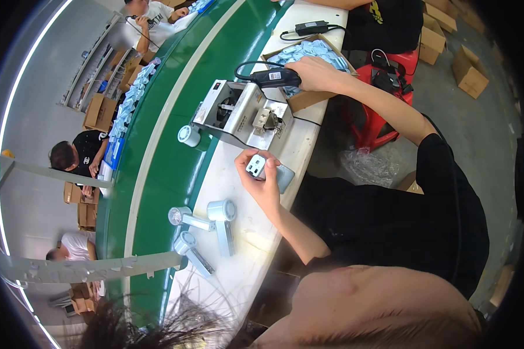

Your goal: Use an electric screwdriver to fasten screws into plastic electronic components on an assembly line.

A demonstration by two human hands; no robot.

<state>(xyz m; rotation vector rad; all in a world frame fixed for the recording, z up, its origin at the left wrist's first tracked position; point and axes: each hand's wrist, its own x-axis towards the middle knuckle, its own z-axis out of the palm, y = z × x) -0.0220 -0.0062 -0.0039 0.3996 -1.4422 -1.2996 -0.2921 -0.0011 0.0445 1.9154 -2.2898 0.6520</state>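
The left hand [261,177] holds a small pale blue plastic device with a white face [268,173], its fingers curled around the body and the thumb lying along the near edge, so the white face with its dark slots shows between the fingertips. Just beyond those fingers, on the white worktable [247,273], stands a grey metal benchtop machine with an open top [241,113], and it sits between the two hands. The right hand [315,72] reaches past the machine and is closed around a black cylindrical power tool with a black cord [273,77], whose tip points toward the machine's far corner. Under and behind the right fingers is an open cardboard box filled with pale blue parts [311,52]. On the side of the left wrist away from the body lie three pale blue handheld fans with round heads [206,230], close together on the table, well apart from the fingers. A small white round cap [188,135] rests beside the machine at the edge of the green conveyor belt [169,168]. Other people sit at the far side of the belt.
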